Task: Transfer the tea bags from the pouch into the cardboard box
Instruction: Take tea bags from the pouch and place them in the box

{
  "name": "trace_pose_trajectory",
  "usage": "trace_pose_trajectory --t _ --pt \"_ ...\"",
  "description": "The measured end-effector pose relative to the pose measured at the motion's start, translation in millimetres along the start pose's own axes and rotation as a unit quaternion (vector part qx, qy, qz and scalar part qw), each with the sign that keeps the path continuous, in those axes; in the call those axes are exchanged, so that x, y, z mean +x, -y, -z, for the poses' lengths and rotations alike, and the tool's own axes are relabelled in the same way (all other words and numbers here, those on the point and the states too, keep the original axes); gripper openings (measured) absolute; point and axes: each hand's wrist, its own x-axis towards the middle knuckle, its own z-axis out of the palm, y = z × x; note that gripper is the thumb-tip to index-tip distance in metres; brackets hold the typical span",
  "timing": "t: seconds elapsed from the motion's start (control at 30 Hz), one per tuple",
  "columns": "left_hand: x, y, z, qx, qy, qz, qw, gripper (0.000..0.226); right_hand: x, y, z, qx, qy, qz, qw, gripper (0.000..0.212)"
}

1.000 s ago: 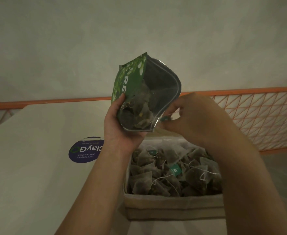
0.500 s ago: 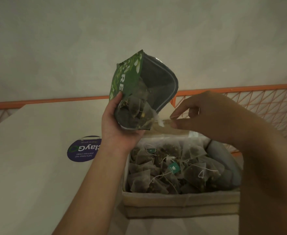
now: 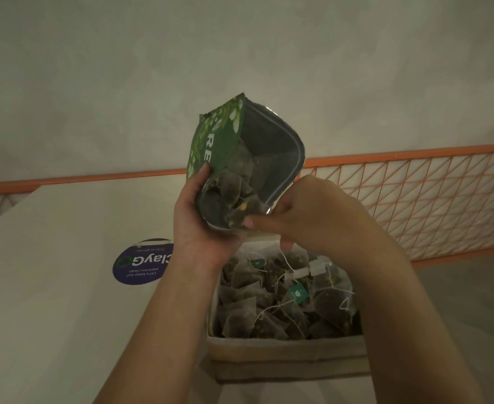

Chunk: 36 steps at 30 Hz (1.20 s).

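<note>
Above a cardboard box (image 3: 283,349) already heaped with tea bags (image 3: 272,304), the left hand (image 3: 199,220) grips the tilted green pouch (image 3: 225,147) while the right hand (image 3: 301,217) pinches at its mouth; several bags remain inside, so the transfer looks mostly done.

One pouch (image 3: 234,158), one cardboard box (image 3: 286,351), two hands, many tea bags (image 3: 240,313), uncountable.

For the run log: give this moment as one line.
left hand holds pouch | right hand pinches at pouch mouth | box part-filled with tea bags
</note>
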Motion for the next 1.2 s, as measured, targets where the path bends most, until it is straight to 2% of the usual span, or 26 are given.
trace_pose_trajectory --t 0.1,0.2,0.3,0.47,0.6,0.67,0.77,0.8,0.9,1.03,1.1,1.2 --pt "-1.2 0.0 -0.5 0.0 -0.001 -0.002 1.0 0.06 -0.4 -4.7 5.2 0.024 0.052 0.006 0.998 0.024" --pt "-3.1 -0.2 -2.3 -0.001 -0.024 -0.03 0.999 0.046 1.4 -9.8 9.7 0.032 0.055 0.008 0.998 0.012" --pt "-4.5 -1.7 -4.7 -0.019 -0.02 -0.017 0.999 0.051 1.4 -13.9 14.8 0.079 0.058 0.015 0.995 0.008" --pt "-4.4 -2.0 -4.7 -0.013 -0.009 -0.015 1.0 0.052 0.6 -25.8 27.6 0.082 0.053 0.019 0.995 0.005" --pt "-7.3 0.9 -7.6 -0.011 -0.019 -0.023 0.999 0.047 2.3 -28.1 23.1 0.039 0.096 0.027 0.994 0.022" --pt "-7.4 1.3 -7.8 0.002 -0.023 -0.022 1.0 0.049 3.5 -22.7 18.8 0.042 0.076 0.031 0.996 0.031" --pt "-5.3 -0.4 -7.5 0.008 -0.006 -0.022 1.0 0.054 2.8 -11.5 13.6 0.068 0.032 0.03 0.997 0.058" --pt "-4.7 -0.6 -7.5 0.007 -0.003 -0.022 1.0 0.054 2.0 -7.8 11.5 0.072 0.022 0.033 0.997 0.057" --pt "-4.4 0.4 -7.0 0.012 0.008 -0.023 1.0 0.056 3.1 -1.5 4.2 0.057 0.011 0.041 0.997 0.028" --pt "-3.7 -0.6 -3.9 0.005 0.018 -0.018 1.0 0.053 3.5 -4.7 8.9 0.087 -0.024 0.018 0.996 0.023" --pt "-3.5 -1.0 -2.3 -0.003 0.019 -0.018 1.0 0.046 2.5 -6.0 12.3 0.15 -0.074 0.025 0.986 0.022" --pt "-3.9 0.7 -2.3 0.002 0.0 -0.027 1.0 0.05 2.5 -3.7 12.8 0.31 -0.145 0.051 0.938 0.013"
